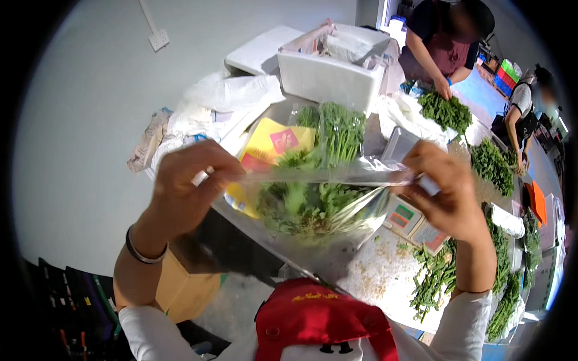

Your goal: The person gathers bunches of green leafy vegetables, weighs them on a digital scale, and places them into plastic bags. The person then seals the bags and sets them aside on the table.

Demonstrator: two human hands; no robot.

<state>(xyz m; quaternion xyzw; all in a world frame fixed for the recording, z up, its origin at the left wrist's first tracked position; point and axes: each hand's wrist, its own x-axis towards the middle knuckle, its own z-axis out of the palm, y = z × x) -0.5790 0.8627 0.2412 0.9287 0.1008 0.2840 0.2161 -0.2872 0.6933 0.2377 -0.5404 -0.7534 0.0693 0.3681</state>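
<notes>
My left hand (194, 185) pinches one end of the edge of a clear plastic bag (365, 221); my right hand (445, 189) grips the other end. The edge is stretched flat between them above the table. Leafy greens (293, 201) show through the film, blurred; I cannot tell whether all of them are inside the bag. Just beyond stands a bundle of green stems in clear film (343, 131). A yellow printed packet (266, 140) lies beside it, nearer my left hand. Under my right hand is a digital scale (413, 225) with a display and a keypad.
Loose greens (435, 277) lie on the littered tabletop (379, 266). Behind is a white foam box (329, 79) near crumpled white bags (198, 104). Across the table a co-worker's hand (442, 88) touches greens; another person stands farther right. A cardboard box (189, 284) is below left.
</notes>
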